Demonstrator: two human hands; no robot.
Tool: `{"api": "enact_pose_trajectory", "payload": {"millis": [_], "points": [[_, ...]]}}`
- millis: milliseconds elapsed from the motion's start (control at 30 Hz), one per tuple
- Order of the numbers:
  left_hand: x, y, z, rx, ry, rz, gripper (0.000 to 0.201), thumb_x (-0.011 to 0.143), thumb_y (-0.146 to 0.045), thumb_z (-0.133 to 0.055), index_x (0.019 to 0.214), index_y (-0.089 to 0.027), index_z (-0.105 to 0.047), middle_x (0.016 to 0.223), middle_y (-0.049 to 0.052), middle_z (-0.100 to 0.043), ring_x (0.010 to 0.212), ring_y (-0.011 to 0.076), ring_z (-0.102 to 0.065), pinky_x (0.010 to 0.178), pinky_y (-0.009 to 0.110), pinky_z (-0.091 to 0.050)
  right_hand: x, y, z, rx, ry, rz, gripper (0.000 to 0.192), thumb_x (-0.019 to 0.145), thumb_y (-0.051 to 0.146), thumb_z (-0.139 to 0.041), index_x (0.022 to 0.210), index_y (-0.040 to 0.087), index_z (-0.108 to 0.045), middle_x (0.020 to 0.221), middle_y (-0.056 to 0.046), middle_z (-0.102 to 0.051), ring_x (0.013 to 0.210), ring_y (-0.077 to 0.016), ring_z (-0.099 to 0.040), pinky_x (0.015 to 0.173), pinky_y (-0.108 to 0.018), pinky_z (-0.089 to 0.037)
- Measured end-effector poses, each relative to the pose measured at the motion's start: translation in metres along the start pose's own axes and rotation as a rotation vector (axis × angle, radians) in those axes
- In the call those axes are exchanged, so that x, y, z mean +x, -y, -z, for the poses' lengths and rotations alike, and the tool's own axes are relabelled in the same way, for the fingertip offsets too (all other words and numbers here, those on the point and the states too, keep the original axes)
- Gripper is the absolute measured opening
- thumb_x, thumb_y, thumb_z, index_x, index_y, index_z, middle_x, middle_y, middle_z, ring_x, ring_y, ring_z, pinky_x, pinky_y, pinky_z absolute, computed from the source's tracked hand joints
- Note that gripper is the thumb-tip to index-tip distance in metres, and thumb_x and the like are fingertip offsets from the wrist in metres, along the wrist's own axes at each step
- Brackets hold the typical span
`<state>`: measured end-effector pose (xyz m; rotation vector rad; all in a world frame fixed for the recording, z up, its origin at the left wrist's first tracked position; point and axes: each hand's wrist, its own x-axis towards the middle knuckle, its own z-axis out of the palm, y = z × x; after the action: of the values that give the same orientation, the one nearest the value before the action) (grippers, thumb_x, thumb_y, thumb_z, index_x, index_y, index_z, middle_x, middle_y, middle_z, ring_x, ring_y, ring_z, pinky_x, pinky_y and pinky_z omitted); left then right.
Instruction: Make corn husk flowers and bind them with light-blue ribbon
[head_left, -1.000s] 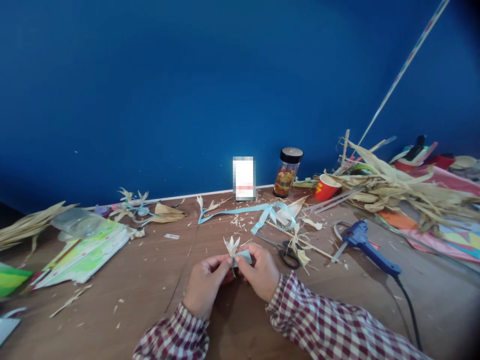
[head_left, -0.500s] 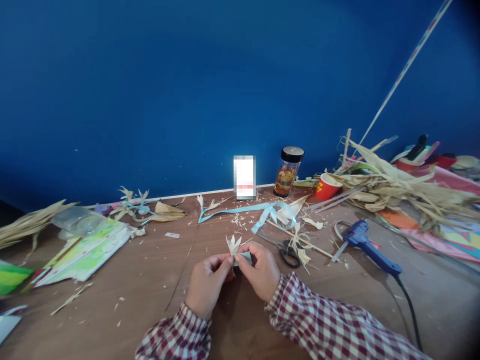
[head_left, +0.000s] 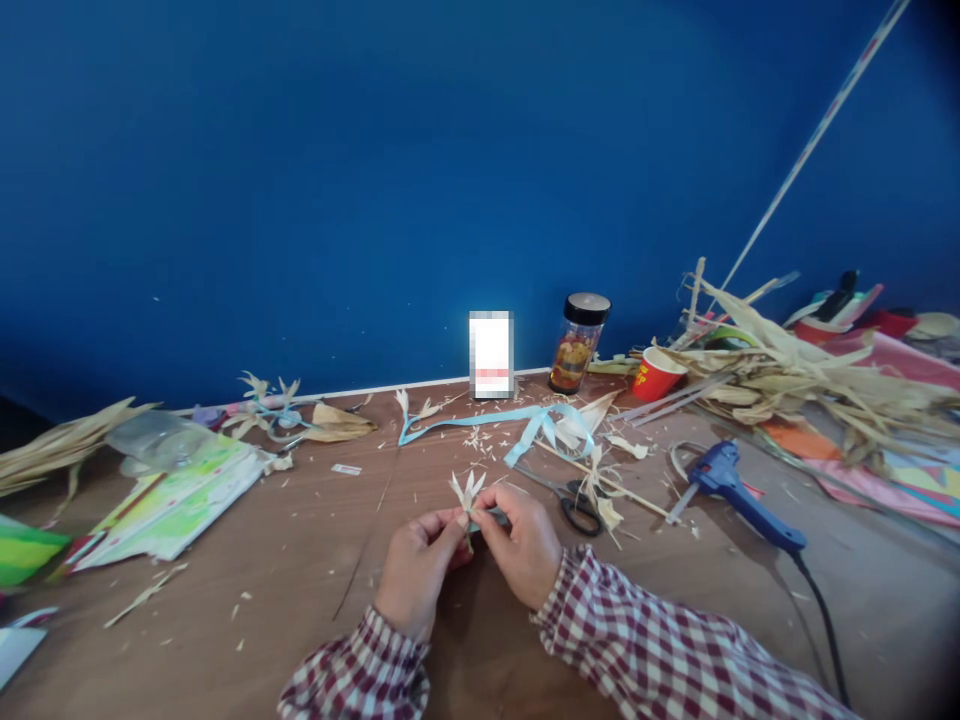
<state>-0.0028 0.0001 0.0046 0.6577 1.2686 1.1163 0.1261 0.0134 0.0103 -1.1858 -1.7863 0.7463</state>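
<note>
Hands: The left hand [head_left: 416, 565] and right hand [head_left: 523, 540] meet above the tabletop [head_left: 315, 620], fingertips pinched narrow on one small husk flower [head_left: 466, 490].
Grip: Both hands close on the flower's base; a scrap of pale blue ribbon [head_left: 495, 515] appears to be tucked under the right fingers, though the view is too small to be sure.
Flower: Its pale petals fan upward just above the knuckles, held clear of the wood, in the middle of the scene and near the person's chest.
Nearby: Black-handled scissors [head_left: 574, 505] lie just beside the right hand; a blue glue gun [head_left: 739, 495] rests farther right, its cord trailing off the near edge.
Background: A long blue ribbon strip [head_left: 487, 420], a black-lidded jar [head_left: 579, 343], a red paper cup [head_left: 655, 375] and a heap of dried husks [head_left: 810, 385] stand along the blue wall.
Risk: The dry petals look brittle; a hard pinch or twist at the base could likely split them, and a loosened grip could let the wrap unwind.
</note>
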Motion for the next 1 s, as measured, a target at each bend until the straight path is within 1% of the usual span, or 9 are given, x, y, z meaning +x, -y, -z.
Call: {"api": "enact_pose_trajectory", "payload": {"millis": [133, 200, 333, 533, 600, 733, 833, 900, 1000], "points": [[0.0001, 0.0005, 0.0002, 0.023, 0.012, -0.023, 0.028, 0.058, -0.034, -0.071, 0.074, -0.011, -0.069, 0.054, -0.001, -0.058, 0.050, 0.0078, -0.050, 0.054, 0.021, -0.045, -0.0003, 0.0024, 0.0005, 0.003, -0.002, -0.027, 0.011, 0.080, 0.018, -0.048, 0.072, 0.019, -0.055, 0.070, 0.000, -0.058, 0.067, -0.0132, -0.052, 0.063, -0.023, -0.038], [0.0005, 0.0010, 0.0007, 0.043, -0.001, -0.035, 0.030, 0.058, -0.035, -0.070, 0.076, -0.012, -0.069, 0.054, 0.000, -0.059, 0.050, 0.0082, -0.050, 0.054, 0.022, -0.045, -0.0004, 0.0027, 0.0000, 0.014, -0.009, -0.056, 0.011, 0.080, 0.020, -0.049, 0.072, 0.019, -0.057, 0.069, 0.000, -0.059, 0.066, -0.0133, -0.052, 0.062, -0.023, -0.038], [0.0022, 0.0026, 0.0029, 0.082, -0.020, -0.081, 0.033, 0.059, -0.036, -0.069, 0.081, -0.012, -0.069, 0.060, 0.002, -0.062, 0.054, 0.0102, -0.053, 0.057, 0.023, -0.046, -0.0002, 0.0014, -0.0009, 0.049, -0.008, -0.121, 0.012, 0.079, 0.024, -0.050, 0.073, 0.018, -0.058, 0.066, 0.000, -0.059, 0.062, -0.0126, -0.052, 0.059, -0.022, -0.038], [0.0041, 0.0039, 0.0063, 0.237, -0.022, -0.174, 0.033, 0.063, -0.037, -0.066, 0.083, -0.012, -0.069, 0.053, 0.000, -0.059, 0.051, 0.0107, -0.052, 0.053, 0.022, -0.044, 0.0013, 0.0000, 0.0015, 0.038, 0.012, -0.119, 0.008, 0.076, 0.021, -0.051, 0.071, 0.018, -0.058, 0.064, 0.001, -0.057, 0.060, -0.0119, -0.051, 0.055, -0.021, -0.037], [0.0041, 0.0039, 0.0066, 0.279, -0.027, -0.185, 0.032, 0.064, -0.038, -0.065, 0.082, -0.011, -0.069, 0.054, 0.000, -0.059, 0.052, 0.0111, -0.052, 0.052, 0.022, -0.044, 0.0012, -0.0005, 0.0017, 0.030, 0.016, -0.122, 0.008, 0.075, 0.021, -0.051, 0.070, 0.018, -0.058, 0.063, 0.001, -0.057, 0.060, -0.0122, -0.051, 0.055, -0.021, -0.038], [0.0030, 0.0030, 0.0058, 0.278, -0.039, -0.172, 0.032, 0.063, -0.038, -0.066, 0.081, -0.011, -0.069, 0.058, 0.002, -0.062, 0.053, 0.0118, -0.053, 0.052, 0.022, -0.045, 0.0005, -0.0021, 0.0008, 0.024, 0.007, -0.131, 0.010, 0.076, 0.021, -0.051, 0.071, 0.019, -0.060, 0.066, 0.000, -0.059, 0.063, -0.0132, -0.052, 0.058, -0.022, -0.039], [0.0015, 0.0012, 0.0046, 0.194, -0.008, -0.128, 0.033, 0.062, -0.037, -0.067, 0.083, -0.011, -0.069, 0.058, 0.002, -0.063, 0.053, 0.0113, -0.054, 0.055, 0.023, -0.047, 0.0004, -0.0031, 0.0006, 0.028, 0.005, -0.141, 0.010, 0.075, 0.020, -0.051, 0.071, 0.019, -0.060, 0.066, 0.000, -0.060, 0.062, -0.0132, -0.053, 0.057, -0.022, -0.039], [0.0007, 0.0003, 0.0040, 0.137, 0.010, -0.085, 0.034, 0.061, -0.036, -0.068, 0.084, -0.011, -0.069, 0.061, 0.002, -0.065, 0.055, 0.0113, -0.056, 0.059, 0.024, -0.048, 0.0006, -0.0031, 0.0008, 0.024, 0.012, -0.142, 0.011, 0.076, 0.020, -0.050, 0.071, 0.019, -0.060, 0.066, 0.000, -0.060, 0.062, -0.0130, -0.053, 0.057, -0.022, -0.039], [0.0010, 0.0005, 0.0040, 0.102, -0.014, -0.047, 0.034, 0.058, -0.036, -0.071, 0.081, -0.011, -0.070, 0.068, 0.005, -0.068, 0.059, 0.0126, -0.058, 0.061, 0.025, -0.050, 0.0007, -0.0025, 0.0009, 0.003, 0.004, -0.143, 0.011, 0.076, 0.021, -0.050, 0.071, 0.018, -0.060, 0.067, -0.001, -0.061, 0.064, -0.0135, -0.053, 0.056, -0.022, -0.039]]}}
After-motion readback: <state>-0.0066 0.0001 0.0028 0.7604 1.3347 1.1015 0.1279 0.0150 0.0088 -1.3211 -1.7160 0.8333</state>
